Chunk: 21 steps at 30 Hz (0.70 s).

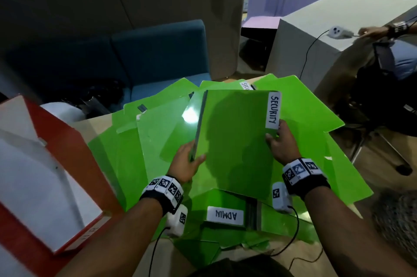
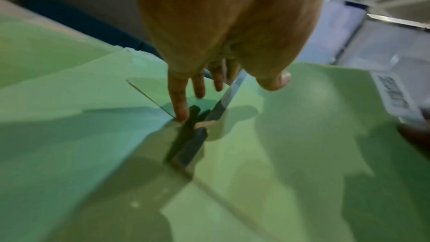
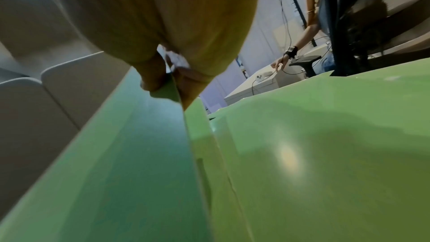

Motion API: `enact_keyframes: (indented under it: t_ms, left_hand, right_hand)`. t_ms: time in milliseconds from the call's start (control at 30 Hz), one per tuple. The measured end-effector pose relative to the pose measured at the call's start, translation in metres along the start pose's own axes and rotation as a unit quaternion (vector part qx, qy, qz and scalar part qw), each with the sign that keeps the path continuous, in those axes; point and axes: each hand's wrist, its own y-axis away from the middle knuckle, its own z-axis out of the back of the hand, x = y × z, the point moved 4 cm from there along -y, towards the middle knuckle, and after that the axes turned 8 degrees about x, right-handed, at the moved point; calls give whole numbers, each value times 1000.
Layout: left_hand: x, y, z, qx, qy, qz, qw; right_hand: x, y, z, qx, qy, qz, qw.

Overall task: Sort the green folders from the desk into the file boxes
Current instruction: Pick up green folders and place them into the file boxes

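A green folder labelled SECURITY (image 1: 234, 141) is lifted off a spread pile of green folders (image 1: 135, 145) on the desk (image 1: 96, 124). My left hand (image 1: 191, 159) pinches its grey spine edge, thumb on top and fingers underneath. In the left wrist view the left hand (image 2: 229, 98) has its fingers (image 2: 179, 102) showing through the translucent cover (image 2: 302, 135). My right hand (image 1: 276, 134) pinches the opposite edge just below the white label. The right wrist view shows the right hand (image 3: 170, 82) pinching the folder's edge (image 3: 139, 154). Another folder labelled ADMIN (image 1: 225, 215) lies near me.
A red file box (image 1: 74, 152) with a white inside stands open at the left of the desk. Behind the desk is a blue sofa (image 1: 158, 51). To the right are a white cabinet (image 1: 316, 35), another person's hand (image 1: 372, 31) and an office chair (image 1: 383, 100).
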Motion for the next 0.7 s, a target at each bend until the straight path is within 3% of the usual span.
enact_keyframes:
  t_ms: [100,300,433,600,700]
  left_hand:
    - [-3,-1,14,-46,180,69,980]
    - [-47,18,66,-133,349,-8,928]
    - [-71,39,91,-160,398,-68,901]
    - [-74,62,110,-228,413,-78,878]
    - [-68,79,127,-248,384,-86,885]
  right_hand:
    - [9,0,-12,30,-31,23,999]
    - [57,-19,-28,25,-11,72,997]
    - [81,-36,-48,-36,2,126,991]
    - [102,-49,-94,74,-42,80,993]
    - [109,-49,-103,37,13,122,992]
